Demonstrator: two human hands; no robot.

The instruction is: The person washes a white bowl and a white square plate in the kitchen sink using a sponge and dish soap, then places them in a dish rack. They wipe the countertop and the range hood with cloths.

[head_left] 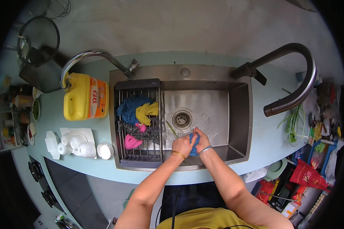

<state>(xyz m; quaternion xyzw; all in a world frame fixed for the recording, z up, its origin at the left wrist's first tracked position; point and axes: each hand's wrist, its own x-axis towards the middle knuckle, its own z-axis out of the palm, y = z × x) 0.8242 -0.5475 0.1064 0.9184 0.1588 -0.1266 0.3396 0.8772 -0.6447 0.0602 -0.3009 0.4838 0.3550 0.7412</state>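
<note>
Over the front part of the stainless steel sink (215,103), my left hand (183,146) and my right hand (203,140) are both closed around a bunched blue cloth (195,144). Much of the cloth is hidden between my palms. Wet patches and shallow water show on the sink floor under my hands. Just beyond them lies the drain (182,119), with a green stem (171,128) beside it. Left of my hands, a metal drying rack (139,160) spans the sink, carrying a dark blue cloth (130,107), a yellow cloth (146,112), a black-and-white scrubbing cloth (142,133) and a pink cloth (132,141).
A chrome faucet (103,54) arches over a yellow detergent jug (77,97) at left. In front of the jug stand several white cups (86,149) and a white round container (105,151). A dark faucet (304,63) curves over the right counter, near green onions (293,126).
</note>
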